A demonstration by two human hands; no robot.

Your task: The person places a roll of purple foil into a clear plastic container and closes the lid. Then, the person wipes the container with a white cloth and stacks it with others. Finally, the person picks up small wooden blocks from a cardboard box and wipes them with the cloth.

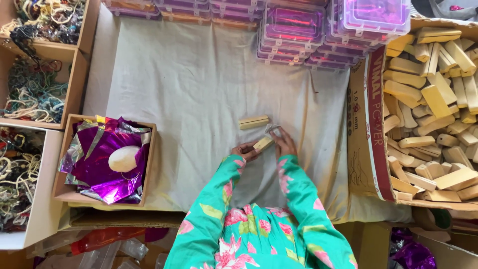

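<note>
On the pale cloth spread across the work surface, we hold a small wooden block between both hands, just in front of our green flowered sleeves. Our left hand pinches the block's near end with its fingers closed on it, while our right hand is curled at the far end, where something thin and clear, perhaps a wrapper, shows; how firmly the right fingers grip we cannot tell. A second wooden block lies loose on the cloth just beyond our hands. We judge that we are in the middle of wrapping or sleeving this one block, with the covering only partly on. The next move seems to call for a steady left pinch while the right fingers work the film along the wood. To our right a cardboard box holds a heap of similar blocks; to our left another box holds purple foil sheets.
</note>
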